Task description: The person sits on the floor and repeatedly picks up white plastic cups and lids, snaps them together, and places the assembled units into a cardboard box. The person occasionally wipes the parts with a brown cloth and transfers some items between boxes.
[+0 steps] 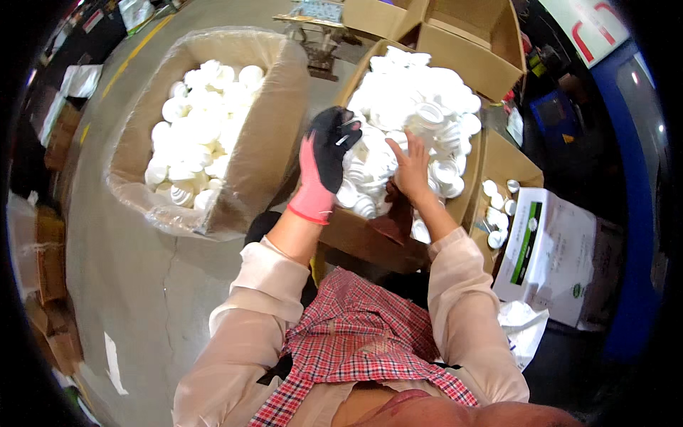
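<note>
Two cardboard cartons filled with white plastic pieces are seen from above, set side by side on a grey floor [135, 285]. The right-hand carton [475, 181] is heaped with ribbed, rounded white pieces [413, 78], and both hands are held over it. The left hand [331, 146] is covered by a pink glove with a black coating and is placed at the carton's left side; its fingers are curled inward, but whether anything is clamped in that grip cannot be told. The right hand [413, 169] is bare and is stretched over the middle of the heap. Its grip is spread, fingers apart, with a ringed white piece [428, 115] just beyond the fingertips; whether it is touched cannot be told.

To the left, the plastic-lined carton [267, 135] is partly filled with round white pieces [203, 121]. At the right, more small white pieces [496, 220] are held in a smaller carton [523, 169], partly hidden by a white box [562, 249] with a green stripe. A red checked apron [370, 341] is worn over rolled beige sleeves [267, 281].
</note>
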`<state>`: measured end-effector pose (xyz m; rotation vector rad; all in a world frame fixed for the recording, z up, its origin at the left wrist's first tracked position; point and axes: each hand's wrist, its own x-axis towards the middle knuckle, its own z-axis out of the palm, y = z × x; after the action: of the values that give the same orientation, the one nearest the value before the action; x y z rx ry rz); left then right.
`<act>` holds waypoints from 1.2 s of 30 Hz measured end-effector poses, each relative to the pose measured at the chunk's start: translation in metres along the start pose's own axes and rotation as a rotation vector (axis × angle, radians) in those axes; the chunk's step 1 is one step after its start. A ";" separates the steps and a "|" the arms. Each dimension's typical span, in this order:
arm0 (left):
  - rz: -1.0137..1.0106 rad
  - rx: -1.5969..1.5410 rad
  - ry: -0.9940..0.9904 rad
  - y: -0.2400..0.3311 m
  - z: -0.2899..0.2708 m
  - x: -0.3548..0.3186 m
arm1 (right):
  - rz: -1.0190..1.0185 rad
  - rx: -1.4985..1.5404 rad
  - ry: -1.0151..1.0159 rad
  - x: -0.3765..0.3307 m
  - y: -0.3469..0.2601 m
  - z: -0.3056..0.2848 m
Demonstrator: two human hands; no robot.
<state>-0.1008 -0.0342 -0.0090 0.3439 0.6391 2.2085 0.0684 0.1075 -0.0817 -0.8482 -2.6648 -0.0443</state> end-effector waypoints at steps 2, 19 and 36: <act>0.048 0.180 -0.081 0.001 0.003 -0.001 | -0.111 -0.036 -0.186 0.024 0.022 0.021; -0.301 0.057 -0.094 -0.011 0.021 -0.009 | 0.258 0.044 -0.476 -0.085 0.068 -0.042; -0.276 2.716 0.052 0.253 -0.255 0.071 | -0.183 0.118 -0.308 -0.141 -0.031 -0.002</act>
<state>-0.4163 -0.2063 -0.0810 1.1506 2.8397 -0.3213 0.1588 0.0037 -0.1238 -0.6142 -2.9901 0.2143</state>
